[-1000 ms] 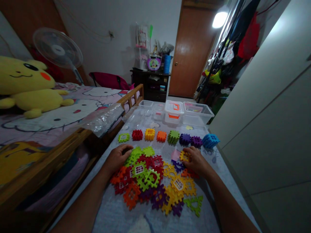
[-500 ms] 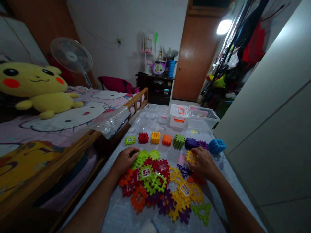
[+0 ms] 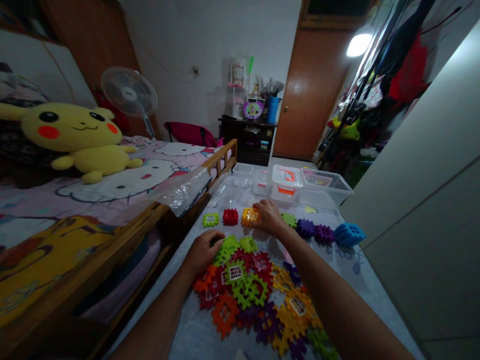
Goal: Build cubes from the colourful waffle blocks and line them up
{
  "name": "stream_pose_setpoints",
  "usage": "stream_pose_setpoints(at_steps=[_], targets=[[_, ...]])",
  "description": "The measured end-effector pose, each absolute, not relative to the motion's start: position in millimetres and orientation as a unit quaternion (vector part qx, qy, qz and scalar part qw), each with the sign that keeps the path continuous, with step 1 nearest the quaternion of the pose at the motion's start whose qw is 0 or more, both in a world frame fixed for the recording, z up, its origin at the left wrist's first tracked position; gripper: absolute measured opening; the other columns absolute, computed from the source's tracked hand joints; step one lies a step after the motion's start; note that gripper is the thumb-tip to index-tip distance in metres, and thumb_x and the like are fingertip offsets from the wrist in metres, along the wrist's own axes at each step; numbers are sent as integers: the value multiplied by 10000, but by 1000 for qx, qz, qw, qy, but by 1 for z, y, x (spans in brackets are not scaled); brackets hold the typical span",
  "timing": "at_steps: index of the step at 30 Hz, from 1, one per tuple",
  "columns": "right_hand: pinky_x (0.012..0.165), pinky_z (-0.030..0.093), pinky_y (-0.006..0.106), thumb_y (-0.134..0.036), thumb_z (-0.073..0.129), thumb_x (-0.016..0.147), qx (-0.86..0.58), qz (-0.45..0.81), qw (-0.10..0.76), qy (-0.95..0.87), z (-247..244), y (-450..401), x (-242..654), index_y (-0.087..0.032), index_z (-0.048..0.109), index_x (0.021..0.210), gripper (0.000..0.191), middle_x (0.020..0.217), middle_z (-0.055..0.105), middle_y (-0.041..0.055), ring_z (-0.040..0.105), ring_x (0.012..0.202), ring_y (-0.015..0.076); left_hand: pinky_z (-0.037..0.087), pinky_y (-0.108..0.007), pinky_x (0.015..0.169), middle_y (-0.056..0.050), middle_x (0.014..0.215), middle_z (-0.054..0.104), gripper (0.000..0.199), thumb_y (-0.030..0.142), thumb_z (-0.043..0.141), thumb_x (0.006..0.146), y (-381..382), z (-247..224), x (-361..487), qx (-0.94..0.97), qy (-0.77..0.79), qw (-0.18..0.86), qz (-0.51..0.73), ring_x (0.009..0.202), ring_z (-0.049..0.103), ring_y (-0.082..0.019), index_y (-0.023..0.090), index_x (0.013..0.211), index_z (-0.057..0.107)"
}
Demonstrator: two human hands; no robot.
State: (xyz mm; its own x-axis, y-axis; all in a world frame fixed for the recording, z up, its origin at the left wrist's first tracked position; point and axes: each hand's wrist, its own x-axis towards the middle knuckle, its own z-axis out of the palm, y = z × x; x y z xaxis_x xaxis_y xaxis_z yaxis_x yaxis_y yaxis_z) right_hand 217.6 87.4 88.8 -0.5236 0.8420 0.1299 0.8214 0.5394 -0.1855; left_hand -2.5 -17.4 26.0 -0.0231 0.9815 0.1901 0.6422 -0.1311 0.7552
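My right hand (image 3: 268,217) is at the yellow stack (image 3: 247,217) in the row of sorted pieces, its fingers closed on a yellow building tile at the stack's right side. Whether that tile rests on the stack is hidden by the fingers. My left hand (image 3: 204,251) lies at the left edge of the loose pile, touching or close beside the light green tiles (image 3: 227,249); thumb and fingers are apart with nothing between them. The pile mixes dark red tiles (image 3: 261,261), orange tiles (image 3: 225,312), purple tiles (image 3: 267,321) and yellow tiles (image 3: 290,325).
The row also has a light green tile (image 3: 210,219), a red stack (image 3: 230,217), a green stack (image 3: 289,219), purple stacks (image 3: 305,228) and a blue stack (image 3: 349,234). Clear plastic boxes (image 3: 287,182) stand behind. A wooden bed rail (image 3: 150,225) borders the left side.
My right hand has carried the yellow tile from the right of the pile leftward and away from me to the yellow stack. My left hand stays by the pile; the view has shifted slightly.
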Motion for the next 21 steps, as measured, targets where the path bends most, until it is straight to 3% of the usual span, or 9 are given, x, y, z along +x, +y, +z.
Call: stream_pose_setpoints(at_steps=[11, 17, 21], targets=[[819, 401, 376, -392, 692, 707, -483, 59, 76, -870, 79, 115, 198, -175, 658, 1055, 411, 1069, 593, 123, 505, 1000, 298, 481, -354, 891, -62, 956, 700, 241, 330, 514, 777, -18, 29, -1, 659, 620, 232, 357, 944, 637, -229, 189, 871, 686], [907, 384, 401, -397, 721, 701, -486, 59, 108, -865, 91, 103, 208, -163, 512, 1292, 669, 1235, 527, 139, 475, 1097, 297, 480, -361, 904, -58, 960, 697, 215, 328, 526, 783, -19, 28, 0, 666, 609, 231, 363, 952, 632, -226, 201, 870, 676], [960, 379, 399, -341, 675, 764, -456, 76, 165, -871, 104, 79, 241, -162, 523, 1277, 565, 1231, 531, 128, 480, 1131, 278, 472, -377, 918, -67, 996, 691, 224, 339, 539, 773, -19, 26, -1, 672, 610, 228, 352, 978, 624, -237, 200, 882, 678]])
